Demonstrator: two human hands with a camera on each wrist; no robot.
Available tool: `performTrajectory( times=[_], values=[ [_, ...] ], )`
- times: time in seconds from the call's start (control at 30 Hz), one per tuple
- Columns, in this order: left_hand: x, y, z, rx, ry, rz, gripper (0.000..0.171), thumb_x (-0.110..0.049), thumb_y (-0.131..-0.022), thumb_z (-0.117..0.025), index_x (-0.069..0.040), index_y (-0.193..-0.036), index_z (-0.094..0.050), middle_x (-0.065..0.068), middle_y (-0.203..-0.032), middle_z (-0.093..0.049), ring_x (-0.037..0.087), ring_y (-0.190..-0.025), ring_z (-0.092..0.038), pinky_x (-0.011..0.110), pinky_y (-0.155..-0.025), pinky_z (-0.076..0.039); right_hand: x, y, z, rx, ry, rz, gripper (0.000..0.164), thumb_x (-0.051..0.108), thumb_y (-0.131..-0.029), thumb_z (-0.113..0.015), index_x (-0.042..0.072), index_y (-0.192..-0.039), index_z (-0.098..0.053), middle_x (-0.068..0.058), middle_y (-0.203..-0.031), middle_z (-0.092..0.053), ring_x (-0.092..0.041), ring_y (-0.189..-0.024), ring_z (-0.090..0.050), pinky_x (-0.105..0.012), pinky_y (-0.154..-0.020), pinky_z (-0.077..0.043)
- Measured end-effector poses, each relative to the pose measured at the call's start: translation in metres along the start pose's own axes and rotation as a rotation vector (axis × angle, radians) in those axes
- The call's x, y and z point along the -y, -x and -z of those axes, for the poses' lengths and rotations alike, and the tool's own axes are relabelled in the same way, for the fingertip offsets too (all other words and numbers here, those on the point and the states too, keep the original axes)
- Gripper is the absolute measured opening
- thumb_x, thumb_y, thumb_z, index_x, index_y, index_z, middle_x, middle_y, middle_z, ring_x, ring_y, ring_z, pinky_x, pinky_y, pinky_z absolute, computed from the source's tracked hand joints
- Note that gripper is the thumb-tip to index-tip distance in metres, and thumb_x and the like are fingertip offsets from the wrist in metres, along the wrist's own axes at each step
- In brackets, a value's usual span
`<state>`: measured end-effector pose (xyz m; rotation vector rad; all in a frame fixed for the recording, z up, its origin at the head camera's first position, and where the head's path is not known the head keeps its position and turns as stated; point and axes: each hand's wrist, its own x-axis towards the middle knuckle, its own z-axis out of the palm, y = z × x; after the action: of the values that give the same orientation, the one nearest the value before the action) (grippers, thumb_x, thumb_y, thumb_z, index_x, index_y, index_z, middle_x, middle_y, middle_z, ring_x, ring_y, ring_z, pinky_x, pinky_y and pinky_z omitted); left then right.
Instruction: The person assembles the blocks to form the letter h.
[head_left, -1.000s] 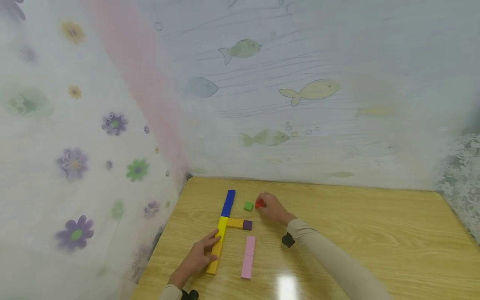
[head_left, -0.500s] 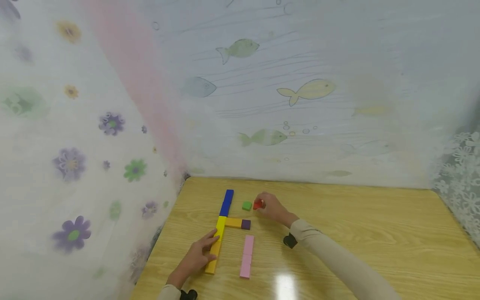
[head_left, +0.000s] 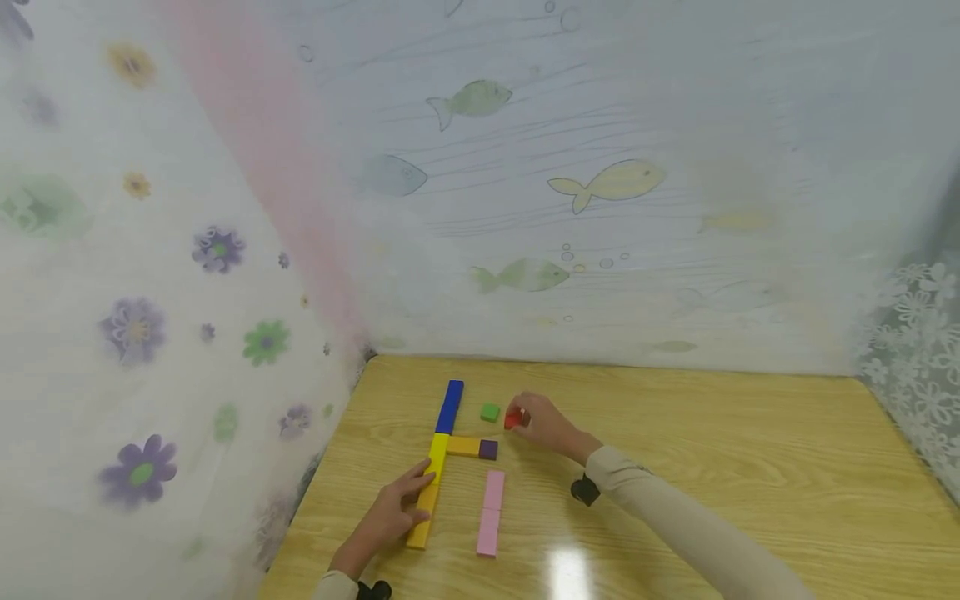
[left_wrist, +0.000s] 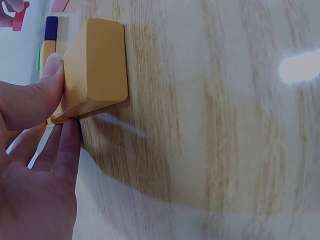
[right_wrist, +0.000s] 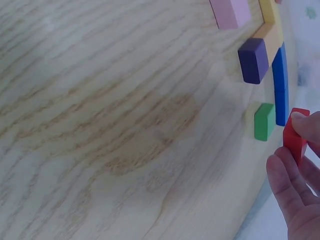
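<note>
My right hand (head_left: 546, 427) pinches a red block (right_wrist: 295, 142) between thumb and fingers, just right of a small green block (head_left: 490, 412). Whether the red block touches the table cannot be told. My left hand (head_left: 388, 510) holds the near orange block (left_wrist: 106, 60), its thumb on one side and fingers on the other. Fingertips also reach the yellow block (head_left: 438, 448) beyond it. Blue blocks (head_left: 450, 407) continue that row at the far end. From the row an orange block (head_left: 462, 447) branches rightward, with a purple block (right_wrist: 254, 60) at its end.
Two pink blocks (head_left: 491, 512) lie end to end, right of the row and apart from it. The wooden table (head_left: 712, 433) extends to the right. Behind it hangs a pale covering printed with fish; a flowered one (head_left: 135, 317) is at the left.
My right hand and the red block have shifted slightly toward me, staying right of the green block. The left hand keeps its place on the row. The head view has turned slightly right.
</note>
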<state>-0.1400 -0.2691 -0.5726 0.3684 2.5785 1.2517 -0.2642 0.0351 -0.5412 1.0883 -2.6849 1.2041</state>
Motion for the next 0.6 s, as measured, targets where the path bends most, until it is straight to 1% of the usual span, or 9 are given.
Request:
performTrajectory(
  times=[0.2,0.43,0.6],
  values=[
    [-0.001,-0.001,0.001,-0.004,-0.009,-0.021,0.058,0.0,-0.082,-0.069,0.002,-0.136,-0.048,0.014,-0.151,-0.03,0.041,-0.137,-0.024,0.057,-0.105,-0.027,0.001,0.005,-0.003,0.019,0.007,-0.007,0.017,-0.001,-0.08,-0.072,0.001,-0.095,-0.065,-0.006,-0.09,-0.06,-0.016,-0.078,-0.057,-0.023,-0.066,-0.05],
    [0.0,0.0,0.001,-0.004,-0.017,-0.011,0.057,-0.001,-0.082,-0.069,0.002,-0.136,-0.048,0.014,-0.151,-0.03,0.041,-0.137,-0.024,0.057,-0.106,-0.025,0.003,0.011,-0.009,0.035,-0.021,0.022,0.017,-0.002,-0.08,-0.07,0.0,-0.096,-0.065,-0.007,-0.091,-0.06,-0.019,-0.078,-0.057,-0.025,-0.066,-0.05],
    [0.001,-0.001,0.0,0.0,-0.013,-0.013,0.058,-0.001,-0.082,-0.069,0.002,-0.136,-0.048,0.015,-0.151,-0.031,0.041,-0.136,-0.025,0.056,-0.105,-0.026,0.003,0.015,-0.014,0.041,-0.015,0.001,0.018,-0.001,-0.081,-0.07,0.001,-0.098,-0.065,-0.006,-0.092,-0.061,-0.016,-0.079,-0.057,-0.024,-0.067,-0.05]
  ],
)
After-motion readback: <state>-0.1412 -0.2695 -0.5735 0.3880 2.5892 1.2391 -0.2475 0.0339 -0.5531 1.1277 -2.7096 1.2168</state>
